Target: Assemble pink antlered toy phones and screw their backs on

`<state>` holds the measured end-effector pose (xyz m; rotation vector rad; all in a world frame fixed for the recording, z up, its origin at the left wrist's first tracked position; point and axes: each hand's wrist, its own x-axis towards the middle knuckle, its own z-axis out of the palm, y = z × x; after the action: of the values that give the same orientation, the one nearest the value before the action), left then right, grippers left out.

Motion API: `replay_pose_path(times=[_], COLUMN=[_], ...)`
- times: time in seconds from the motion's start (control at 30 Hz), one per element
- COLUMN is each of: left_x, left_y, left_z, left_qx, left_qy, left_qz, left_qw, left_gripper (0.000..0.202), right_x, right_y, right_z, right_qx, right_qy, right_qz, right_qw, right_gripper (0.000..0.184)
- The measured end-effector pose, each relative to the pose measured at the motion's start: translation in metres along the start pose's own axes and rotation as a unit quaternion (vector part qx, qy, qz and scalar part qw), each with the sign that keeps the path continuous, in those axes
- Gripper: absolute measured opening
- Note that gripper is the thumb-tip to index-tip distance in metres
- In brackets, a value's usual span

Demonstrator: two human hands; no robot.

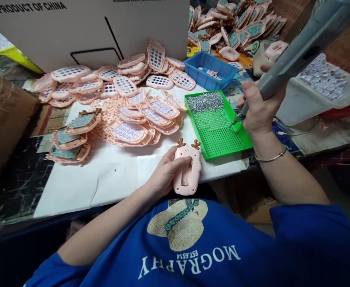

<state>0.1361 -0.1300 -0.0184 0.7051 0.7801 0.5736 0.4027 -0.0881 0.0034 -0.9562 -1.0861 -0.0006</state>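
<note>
My left hand [166,169] is closed around a pink toy phone [189,175] with brown antlers, close to the table's front edge. The phone's back faces up and shows an uncovered battery compartment; my thumb presses just above it. My right hand [263,105] grips a grey electric screwdriver [297,50]. The bit points down and left over a green perforated tray [219,139], where small silver screws [206,101] are heaped at the far end. Whether a screw sits on the bit is too small to tell.
Pink keypad shells [130,131] lie stacked beside loose pink buttons [112,107]. Shells with circuit boards [70,149] sit at the left. Behind stand a blue bin [211,71] and a large white box [88,36]. A translucent tub [300,99] is at the right.
</note>
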Motion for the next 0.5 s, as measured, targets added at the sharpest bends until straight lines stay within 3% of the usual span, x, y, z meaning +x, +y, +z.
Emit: replay_pose_path(times=[0.3, 0.5], left_x=[0.0013, 0.0019], left_y=[-0.0001, -0.0001], left_z=[-0.0012, -0.0006], left_qx=[-0.005, -0.006], left_qy=[-0.008, -0.014], left_qz=[-0.004, 0.001], left_qw=[1.000, 1.000], left_gripper=[0.039, 0.037], right_x=[-0.0035, -0.0044], right_y=[-0.0026, -0.0065], right_z=[-0.0057, -0.0059], right_qx=[-0.043, -0.040], right_qy=[-0.021, -0.027], right_qz=[0.076, 0.099], right_qw=[0.996, 0.994], right_gripper=[0.033, 0.037])
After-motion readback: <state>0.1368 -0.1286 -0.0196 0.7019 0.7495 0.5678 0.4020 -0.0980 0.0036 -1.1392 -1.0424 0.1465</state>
